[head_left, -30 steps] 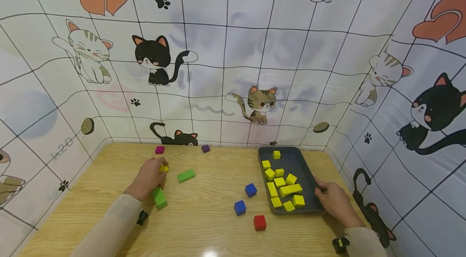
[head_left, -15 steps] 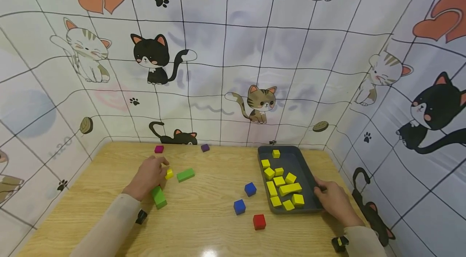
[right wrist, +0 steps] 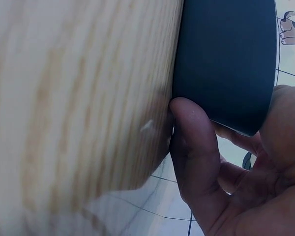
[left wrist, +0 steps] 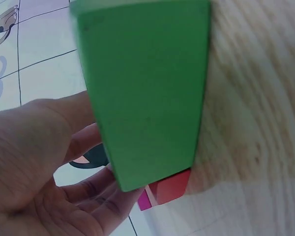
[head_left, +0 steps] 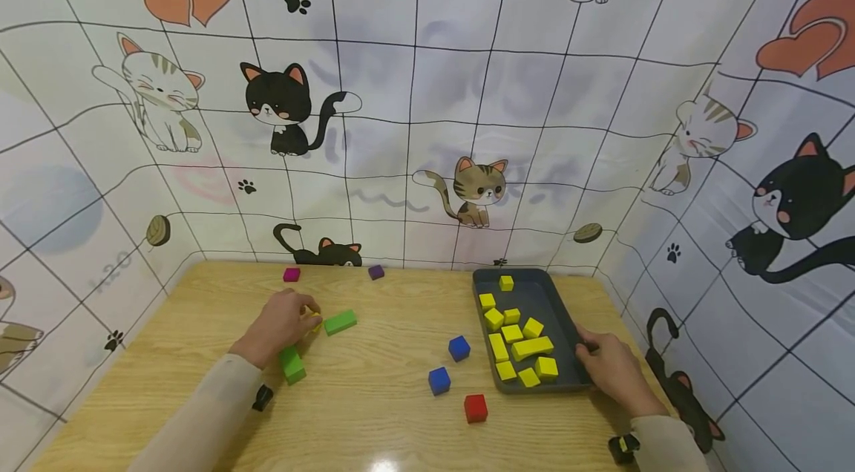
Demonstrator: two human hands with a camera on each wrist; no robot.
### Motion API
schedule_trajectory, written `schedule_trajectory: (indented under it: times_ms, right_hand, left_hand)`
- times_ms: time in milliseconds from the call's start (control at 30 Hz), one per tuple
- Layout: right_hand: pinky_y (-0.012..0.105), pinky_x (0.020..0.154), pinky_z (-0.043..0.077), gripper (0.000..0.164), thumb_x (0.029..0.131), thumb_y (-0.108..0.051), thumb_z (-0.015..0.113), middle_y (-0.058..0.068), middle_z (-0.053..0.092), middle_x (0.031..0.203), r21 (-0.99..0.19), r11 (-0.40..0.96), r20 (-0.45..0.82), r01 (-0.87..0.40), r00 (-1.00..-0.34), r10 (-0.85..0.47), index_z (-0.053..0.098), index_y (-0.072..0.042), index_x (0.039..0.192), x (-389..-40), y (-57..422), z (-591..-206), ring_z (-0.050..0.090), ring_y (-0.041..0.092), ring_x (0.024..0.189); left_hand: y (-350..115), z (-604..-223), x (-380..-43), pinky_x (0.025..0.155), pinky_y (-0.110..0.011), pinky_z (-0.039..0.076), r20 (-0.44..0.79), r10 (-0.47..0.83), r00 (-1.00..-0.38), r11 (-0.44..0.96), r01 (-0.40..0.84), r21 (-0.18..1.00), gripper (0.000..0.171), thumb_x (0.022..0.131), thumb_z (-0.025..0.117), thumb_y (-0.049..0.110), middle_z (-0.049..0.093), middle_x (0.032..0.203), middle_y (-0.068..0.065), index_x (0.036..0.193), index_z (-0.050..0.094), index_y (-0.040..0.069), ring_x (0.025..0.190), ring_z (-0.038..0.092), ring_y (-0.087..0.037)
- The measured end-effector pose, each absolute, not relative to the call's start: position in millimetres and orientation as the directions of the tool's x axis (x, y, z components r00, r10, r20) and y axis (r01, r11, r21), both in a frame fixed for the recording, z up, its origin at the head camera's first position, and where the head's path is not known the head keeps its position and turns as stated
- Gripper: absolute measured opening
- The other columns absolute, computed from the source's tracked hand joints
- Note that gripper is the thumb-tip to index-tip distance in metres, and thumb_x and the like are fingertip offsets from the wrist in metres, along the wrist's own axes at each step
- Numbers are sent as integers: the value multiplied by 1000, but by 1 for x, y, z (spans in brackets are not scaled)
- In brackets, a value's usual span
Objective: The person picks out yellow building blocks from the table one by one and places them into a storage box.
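My left hand point(head_left: 283, 320) is at the left of the table, its thumb and fingertips closed about a yellow block point(head_left: 317, 320) that is mostly hidden. A green block point(head_left: 292, 364) lies just below that hand, and it fills much of the left wrist view. Another green block point(head_left: 341, 322) lies right beside the fingertips. At the table's right, my right hand point(head_left: 616, 369) grips the near right edge of a dark grey tray point(head_left: 566, 353). Its thumb point(right wrist: 194, 123) presses the tray's side in the right wrist view. Several yellow blocks point(head_left: 533, 348) lie in the tray.
Two blue cubes point(head_left: 459, 348) and a red cube point(head_left: 476, 408) lie left of the tray. Near the back edge are a magenta block point(head_left: 291, 274) and a purple block point(head_left: 376, 272). The left wrist view shows a red block point(left wrist: 169, 189). Cat-print cloth point(head_left: 374, 123) surrounds the table.
The yellow block moved right and toward me as the left fingers loosened; the left hand then shifted right and its fingers closed over the block. The right hand and tray stayed put.
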State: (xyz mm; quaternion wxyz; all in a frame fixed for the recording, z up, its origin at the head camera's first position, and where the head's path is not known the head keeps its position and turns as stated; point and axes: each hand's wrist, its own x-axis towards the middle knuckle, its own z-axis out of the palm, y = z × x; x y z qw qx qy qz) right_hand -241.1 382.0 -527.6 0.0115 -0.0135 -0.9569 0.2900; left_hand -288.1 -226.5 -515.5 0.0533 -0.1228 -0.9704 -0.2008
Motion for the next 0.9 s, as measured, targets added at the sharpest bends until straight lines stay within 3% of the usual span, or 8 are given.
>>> schedule_trajectory:
  times_ms: [167, 233, 600, 900]
  right_hand:
    - [35, 48, 47, 50, 100, -17, 59, 27, 63, 124, -545, 838, 30, 10, -999, 31, 49, -11, 148, -241, 383, -529, 56, 18, 42]
    - [36, 48, 47, 50, 100, -17, 59, 28, 61, 127, -544, 839, 34, 9, -999, 33, 49, -11, 148, -241, 382, -530, 55, 18, 42]
    - [33, 45, 52, 51, 101, -16, 57, 30, 60, 125, -618, 785, -5, 30, -999, 33, 45, -12, 151, -236, 381, -527, 61, 19, 48]
    - [34, 48, 52, 51, 102, -17, 57, 28, 62, 125, -599, 800, 2, 26, -999, 33, 44, -13, 151, -238, 381, -527, 60, 18, 44]
  left_hand:
    - [-225, -511, -287, 69, -41, 51, 139, 223, -965, 897, 259, 357, 12, 86, 74, 12, 61, 91, -12, 98, 76, 10, 82, 55, -25]
    - [-225, -511, -287, 70, -41, 51, 132, 222, -966, 900, 255, 354, 11, 87, 75, 13, 61, 92, -12, 98, 75, 10, 83, 55, -26]
    - [-224, -514, -287, 68, -41, 51, 160, 231, -960, 888, 275, 368, 16, 75, 73, 4, 61, 93, -13, 89, 71, 9, 82, 56, -26]
    - [-220, -512, -283, 72, -43, 52, 220, 210, -953, 890, 279, 360, 23, 72, 71, -1, 60, 95, -14, 94, 71, 5, 83, 56, -27]
